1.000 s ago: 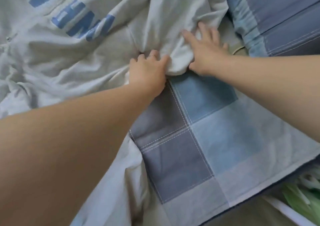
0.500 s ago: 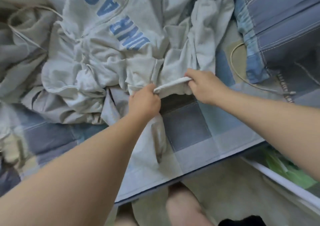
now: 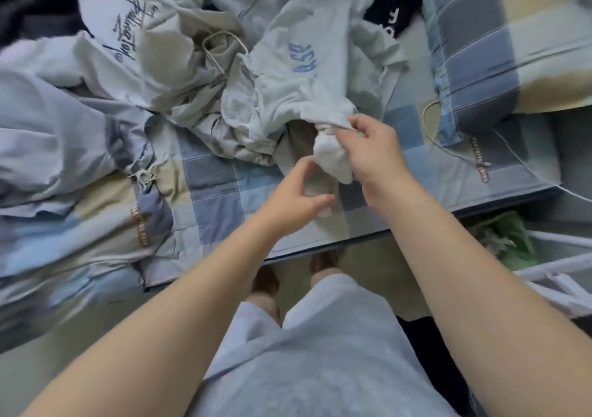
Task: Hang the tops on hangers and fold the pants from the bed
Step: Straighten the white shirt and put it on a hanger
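Step in hand, as I judge it: freeing one top from the heap so it can go on a hanger.

- Top (image 3: 314, 64): pale grey, blue lettering, crumpled on the bed (image 3: 217, 199) near its front edge. It overlaps the pile (image 3: 166, 74) of other clothes on its left side.
- Right hand (image 3: 374, 157): thumb and fingers pinch a bunched end (image 3: 333, 157) of the top, and the wad hangs below the grip. Cuff or hem, cannot tell.
- Left hand (image 3: 298, 199): just below the wad, fingers apart and lightly curved, holding nothing. Whether it touches the pale cloth beneath it, cannot tell.

Notes on doing it well:
- One pinch only drags a rope of cloth. The left hand should take a second hold further along the same edge, so the piece opens flat.
- Lift up and toward the body, not sideways, because the overlap with the pile may pull neighbours along.
- Shake once, then find the neck and shoulders before reaching for a hanger.
- The wad suggests a sleeve turned in on itself. Check it and pull it through first.
- No hanger is identifiable in view.
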Motion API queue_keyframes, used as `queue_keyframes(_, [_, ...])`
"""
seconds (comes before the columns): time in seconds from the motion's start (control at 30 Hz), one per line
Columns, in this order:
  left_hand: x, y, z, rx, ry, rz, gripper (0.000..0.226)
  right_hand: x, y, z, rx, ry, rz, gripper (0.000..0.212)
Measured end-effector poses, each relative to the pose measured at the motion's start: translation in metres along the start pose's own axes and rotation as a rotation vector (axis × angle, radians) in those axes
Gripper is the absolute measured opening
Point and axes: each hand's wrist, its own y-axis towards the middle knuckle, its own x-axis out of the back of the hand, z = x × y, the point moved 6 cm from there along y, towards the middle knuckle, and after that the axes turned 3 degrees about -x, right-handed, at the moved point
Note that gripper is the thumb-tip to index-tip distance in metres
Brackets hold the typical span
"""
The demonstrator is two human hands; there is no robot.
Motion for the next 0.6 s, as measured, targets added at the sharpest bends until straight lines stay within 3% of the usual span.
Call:
queue_keyframes(0.17, [0.03,-0.067,-0.044,-0.097,-0.122,-0.168,0.072,-0.04,-0.076,0.052,-0.026,0.205,0.037,0.01])
queue_keyframes(0.3, [0.06,-0.1,-0.061,-0.114,0.022,-0.291,0.028,-0.064,-0.108,0.083,-0.002,0.295,0.116,0.014])
queue_keyframes(0.37, [0.078,-0.113,-0.071,-0.163,0.075,-0.38,0.016,-0.067,-0.119,0.1,0.01,0.329,0.133,0.016])
queue_keyframes(0.5, [0.104,-0.129,-0.097,-0.26,0.062,-0.534,0.023,-0.053,-0.123,0.135,0.074,0.34,0.135,0.013])
queue_keyframes(0.6, [0.112,-0.135,-0.123,-0.226,-0.131,-0.645,0.032,-0.038,-0.124,0.151,0.133,0.357,0.242,0.009])
